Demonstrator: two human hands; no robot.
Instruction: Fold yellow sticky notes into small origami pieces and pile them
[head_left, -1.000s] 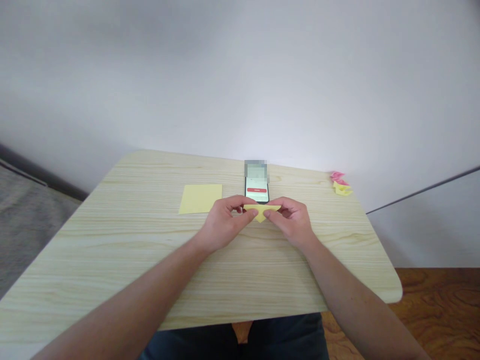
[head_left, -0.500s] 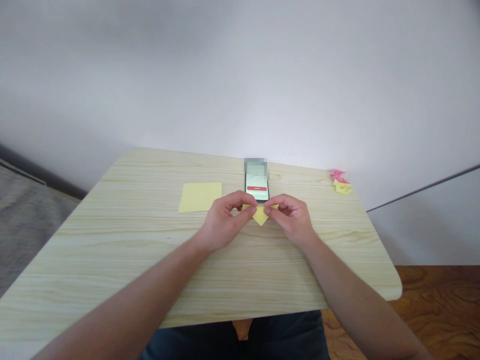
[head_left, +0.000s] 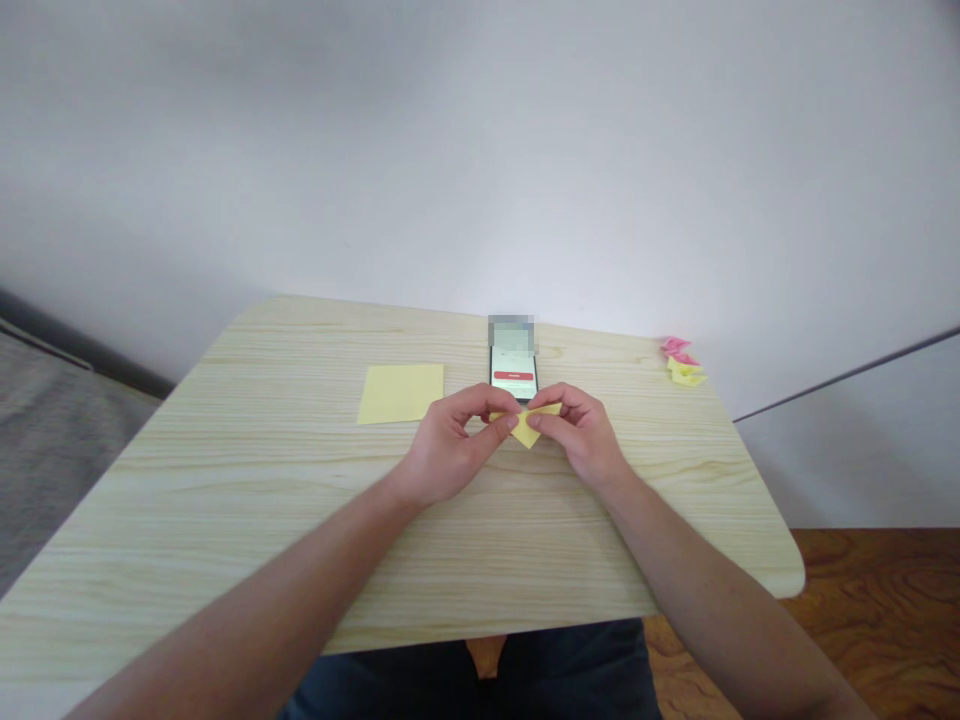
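Both my hands pinch a small folded piece of yellow paper [head_left: 530, 437] just in front of the phone. It shows as a triangle with its point towards me, tilted slightly up at the right. My left hand [head_left: 456, 443] grips its left part between thumb and index finger. On the other side, my right hand [head_left: 583, 432] is closed on the right part in the same kind of pinch. The fingertips nearly meet along the top edge and hide some of the folds. A flat yellow paper sheet [head_left: 401, 394] lies to the left of my left hand.
A phone [head_left: 514, 365] with a lit screen stands or lies just beyond my hands; I cannot tell which. Near the far right edge of the wood-grain table [head_left: 285, 480] sit a pink folded paper [head_left: 677, 350] and a yellow folded paper [head_left: 685, 372]. A white wall [head_left: 480, 180] rises behind.
The folded yellow paper has turned a little, its right side now higher and its point shifted slightly right. My right hand has risen slightly; both hands keep their pinch.
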